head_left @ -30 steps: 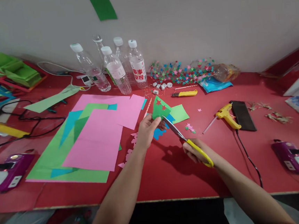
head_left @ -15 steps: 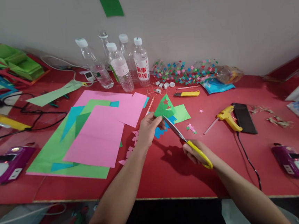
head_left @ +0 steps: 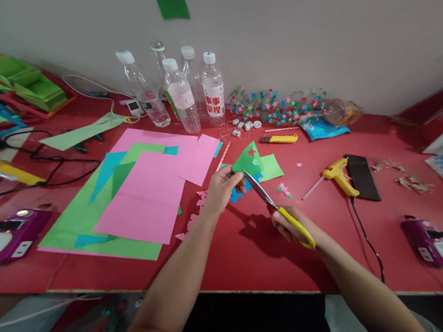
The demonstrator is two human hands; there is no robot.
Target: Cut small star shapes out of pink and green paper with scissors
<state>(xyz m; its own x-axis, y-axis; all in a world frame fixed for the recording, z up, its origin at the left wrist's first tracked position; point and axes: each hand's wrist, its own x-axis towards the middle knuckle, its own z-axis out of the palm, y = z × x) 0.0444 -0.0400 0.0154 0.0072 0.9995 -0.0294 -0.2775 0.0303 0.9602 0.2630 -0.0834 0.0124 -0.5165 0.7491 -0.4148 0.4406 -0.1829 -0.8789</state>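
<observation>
My left hand [head_left: 224, 186] pinches the lower left edge of a dark green paper [head_left: 244, 160] with star-shaped holes in it. Yellow-handled scissors [head_left: 294, 221] are gripped in my right hand [head_left: 288, 223]. Their blades point up and left, with the tips at the green paper's lower edge close to my left fingers. Under and behind the held paper lie a blue paper scrap [head_left: 239, 194] and a light green square [head_left: 271, 167]. A small pile of cut stars [head_left: 284, 189] rests right of the scissors, and one pink star [head_left: 299, 164] lies farther off.
Sheets of pink paper [head_left: 142, 198] and green and blue paper spread at the left. Several bottles [head_left: 183, 102] stand by the wall, beside a star-covered bottle [head_left: 274, 107] on its side. A box cutter [head_left: 281, 139], glue gun [head_left: 341, 176] and purple power socket [head_left: 430, 243] lie on the red table.
The camera view has shifted slightly. Both hands keep nearly the same pose, with the scissors at the green paper's lower edge and the paper slightly turned.
</observation>
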